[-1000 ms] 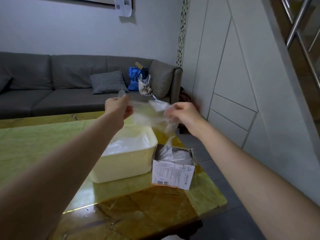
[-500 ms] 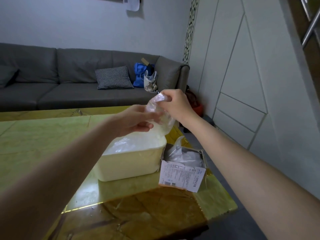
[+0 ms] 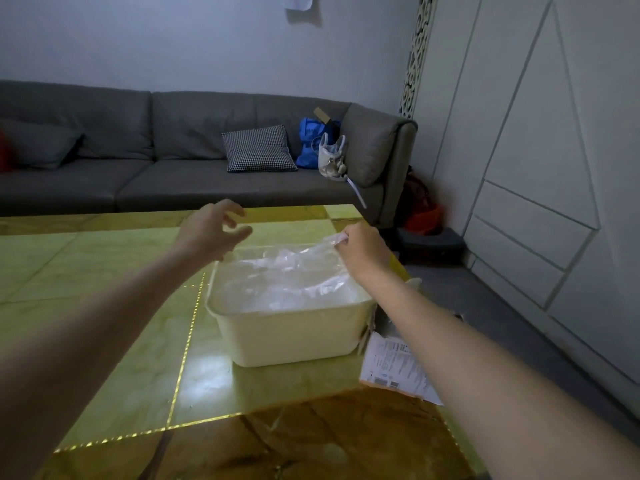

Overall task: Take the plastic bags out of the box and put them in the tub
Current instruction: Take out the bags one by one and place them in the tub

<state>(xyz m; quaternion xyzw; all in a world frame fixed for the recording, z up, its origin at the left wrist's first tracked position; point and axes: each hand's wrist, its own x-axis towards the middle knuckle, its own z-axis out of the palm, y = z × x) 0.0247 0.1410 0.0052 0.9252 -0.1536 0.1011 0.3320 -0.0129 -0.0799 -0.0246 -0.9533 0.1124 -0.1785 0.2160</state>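
Left hand: your left hand [image 3: 211,227] hovers above the far left corner of the tub, fingers spread and loosely bent, grip empty, touching nothing that can be made out.
Right hand: your right hand [image 3: 360,247] is over the far right rim of the tub, its grip pinched on one end of a clear crinkled plastic bag [image 3: 311,252].
Held bag: from your fingers it slopes down and to the left into the tub, its lower part lying on the pile there.
Tub: the cream rectangular plastic tub [image 3: 291,336] stands upright on the worktop, between your two forearms.
Tub contents: a heap of clear plastic bags [image 3: 287,289] fills it close to the rim.
Box: the open cardboard box [image 3: 382,325] sits just beside the tub's right wall, mostly hidden behind your right forearm; its contents cannot be seen.
Label: a white printed paper label [image 3: 391,365] lies against the box's near side, hanging towards the worktop edge.
Worktop: the glossy green and yellow stone-patterned worktop [image 3: 104,271] has thin gold inlay lines and a brown panel at its near edge.
Background: a long grey fabric sofa [image 3: 138,157] runs behind the worktop, carrying a black-and-white checked cushion [image 3: 258,148], a blue bag [image 3: 311,142] and a small pale bag [image 3: 330,161] at its right end.
Right side: white panelled wall [image 3: 519,168] with angled grooves.
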